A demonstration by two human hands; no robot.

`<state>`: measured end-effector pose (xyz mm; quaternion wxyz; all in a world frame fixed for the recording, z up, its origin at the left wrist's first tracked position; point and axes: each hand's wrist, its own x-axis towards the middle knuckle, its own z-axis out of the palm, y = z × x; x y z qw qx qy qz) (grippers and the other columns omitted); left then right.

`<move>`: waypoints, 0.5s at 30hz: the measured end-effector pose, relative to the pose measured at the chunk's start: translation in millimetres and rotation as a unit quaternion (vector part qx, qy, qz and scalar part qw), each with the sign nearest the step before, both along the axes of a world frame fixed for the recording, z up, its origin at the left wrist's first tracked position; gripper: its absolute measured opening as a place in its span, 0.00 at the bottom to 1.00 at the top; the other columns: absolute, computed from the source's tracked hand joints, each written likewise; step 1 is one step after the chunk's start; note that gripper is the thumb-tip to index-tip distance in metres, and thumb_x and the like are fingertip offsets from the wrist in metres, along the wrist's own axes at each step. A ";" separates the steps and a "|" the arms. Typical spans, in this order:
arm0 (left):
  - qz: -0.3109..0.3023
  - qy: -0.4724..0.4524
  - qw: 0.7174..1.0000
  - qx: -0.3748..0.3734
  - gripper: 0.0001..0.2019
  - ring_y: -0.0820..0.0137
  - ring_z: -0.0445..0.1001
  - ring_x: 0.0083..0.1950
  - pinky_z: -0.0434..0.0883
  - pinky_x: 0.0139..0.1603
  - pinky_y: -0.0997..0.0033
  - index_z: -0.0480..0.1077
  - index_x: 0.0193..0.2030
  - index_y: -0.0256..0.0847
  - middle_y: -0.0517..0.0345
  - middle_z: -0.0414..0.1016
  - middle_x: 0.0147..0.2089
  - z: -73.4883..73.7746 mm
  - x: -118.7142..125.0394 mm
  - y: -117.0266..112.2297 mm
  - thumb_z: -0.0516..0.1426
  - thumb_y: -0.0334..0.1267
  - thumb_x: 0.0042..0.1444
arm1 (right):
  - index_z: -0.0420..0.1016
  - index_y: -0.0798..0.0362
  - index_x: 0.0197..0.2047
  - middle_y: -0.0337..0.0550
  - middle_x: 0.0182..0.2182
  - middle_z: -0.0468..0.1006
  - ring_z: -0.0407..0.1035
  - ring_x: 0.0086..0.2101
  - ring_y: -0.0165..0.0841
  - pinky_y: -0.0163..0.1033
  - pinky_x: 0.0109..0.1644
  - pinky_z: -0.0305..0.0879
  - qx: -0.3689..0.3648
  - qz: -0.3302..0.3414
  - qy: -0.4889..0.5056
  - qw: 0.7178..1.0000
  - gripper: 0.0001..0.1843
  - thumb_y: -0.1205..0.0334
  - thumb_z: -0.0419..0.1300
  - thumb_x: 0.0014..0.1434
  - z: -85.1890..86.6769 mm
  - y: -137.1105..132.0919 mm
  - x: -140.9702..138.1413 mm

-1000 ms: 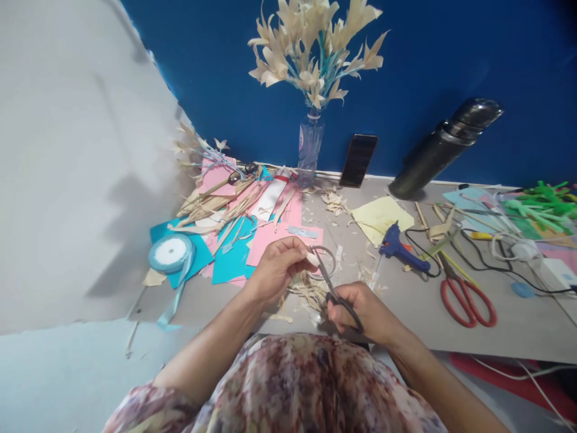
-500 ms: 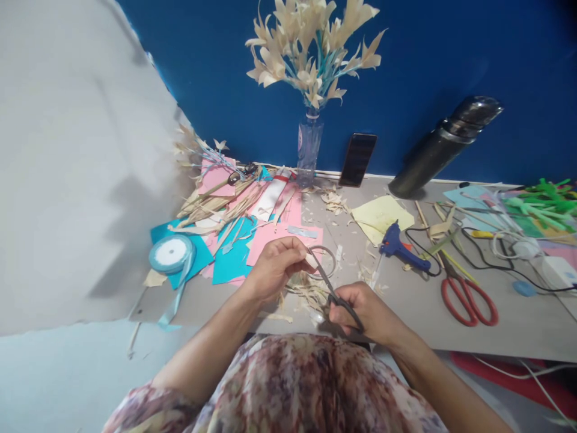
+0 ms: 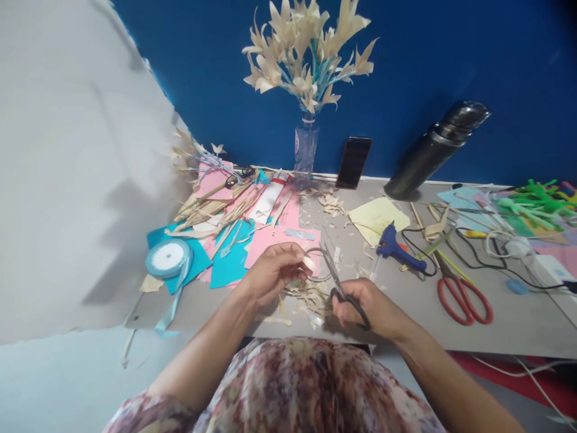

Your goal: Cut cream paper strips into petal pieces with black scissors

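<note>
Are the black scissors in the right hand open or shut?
Open, slightly. The scissors in the right hand show two blades apart at the tips, pointing away from the pale piece held by the left hand.

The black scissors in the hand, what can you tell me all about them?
The black scissors are small, with dark handle loops and thin grey blades that look like metal. The right hand grips the handles, fingers through the loops. The blades point up and away, slightly apart, beside the pale scrap pinched in the left hand, above a heap of pale cuttings.

Floral-patterned maroon and cream garment [image 3: 297,385], bare forearms
</note>
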<state>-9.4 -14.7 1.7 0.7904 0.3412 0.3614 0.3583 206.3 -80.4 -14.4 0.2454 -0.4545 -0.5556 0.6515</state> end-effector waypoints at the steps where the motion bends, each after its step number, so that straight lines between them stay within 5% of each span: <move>1: -0.004 -0.002 1.000 0.000 0.06 0.73 0.74 0.27 0.70 0.32 0.74 0.71 0.26 0.35 0.56 0.76 0.25 0.6 0.3 -0.2 0.63 0.34 0.48 | 0.71 0.56 0.25 0.38 0.19 0.71 0.60 0.21 0.27 0.31 0.24 0.53 -0.006 0.013 0.000 1.000 0.24 0.41 0.66 0.51 0.7 0.1 0.3; 15: 0.004 0.052 0.997 0.057 0.08 0.72 0.75 0.27 0.72 0.34 0.73 0.71 0.24 0.35 0.56 0.76 0.25 8.0 -1.4 -1.6 0.65 0.34 0.44 | 0.69 0.57 0.20 0.36 0.15 0.68 0.53 0.18 0.23 0.31 0.21 0.44 -0.037 0.079 0.008 0.996 0.26 0.43 0.64 0.55 3.8 -0.9 6.3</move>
